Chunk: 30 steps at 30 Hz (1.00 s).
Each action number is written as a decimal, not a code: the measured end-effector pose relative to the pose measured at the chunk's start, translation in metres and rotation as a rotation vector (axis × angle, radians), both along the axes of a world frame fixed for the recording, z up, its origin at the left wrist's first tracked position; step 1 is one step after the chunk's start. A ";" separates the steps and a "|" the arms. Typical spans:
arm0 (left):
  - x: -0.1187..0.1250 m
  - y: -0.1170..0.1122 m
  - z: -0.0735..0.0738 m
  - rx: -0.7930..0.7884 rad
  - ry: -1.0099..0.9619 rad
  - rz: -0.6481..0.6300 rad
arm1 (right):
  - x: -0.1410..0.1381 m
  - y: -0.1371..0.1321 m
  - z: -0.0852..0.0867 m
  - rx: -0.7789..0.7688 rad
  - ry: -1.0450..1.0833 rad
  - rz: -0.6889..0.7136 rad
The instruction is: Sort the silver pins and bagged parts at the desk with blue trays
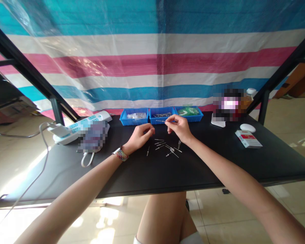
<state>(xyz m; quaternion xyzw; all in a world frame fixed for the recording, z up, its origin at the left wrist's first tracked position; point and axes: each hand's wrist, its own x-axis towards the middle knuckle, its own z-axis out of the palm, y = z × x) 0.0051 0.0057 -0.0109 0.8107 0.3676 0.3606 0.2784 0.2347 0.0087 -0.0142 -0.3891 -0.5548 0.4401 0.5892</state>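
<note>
My right hand (181, 128) pinches a thin metal blind rivet (160, 121) between thumb and fingers, its length pointing left in front of the middle blue bin (154, 121). To its left, my left hand (140, 136) is closed, fingers curled over the black table; whatever is inside them, if anything, is hidden. Several loose blind rivets (169, 148) lie scattered on the table between and below the hands. More metal pieces fill the middle bin. Clear plastic bags (136, 116) are in the left bin, and a green-tinted bag (188, 111) is in the right one.
A white power strip (101, 116) with a plugged-in charger (58, 130) and a blurred device (94, 135) stand at the left of the black table (132, 176). At the right are a cigarette box (248, 139), a white mouse (247, 128) and a phone on a stand (218, 120). A striped sheet (112, 64) hangs behind.
</note>
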 end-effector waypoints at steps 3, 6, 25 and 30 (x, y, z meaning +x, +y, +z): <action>-0.001 0.001 0.001 -0.019 0.005 -0.044 | 0.009 0.014 0.002 -0.034 -0.006 -0.140; -0.001 0.002 0.001 -0.005 0.051 -0.125 | 0.018 0.016 0.000 0.002 -0.115 -0.222; 0.001 0.010 -0.012 -0.021 0.046 -0.116 | 0.000 -0.011 -0.022 0.289 -0.645 0.108; 0.005 0.011 -0.013 -0.173 -0.207 -0.086 | -0.005 -0.015 -0.018 0.200 -0.449 0.101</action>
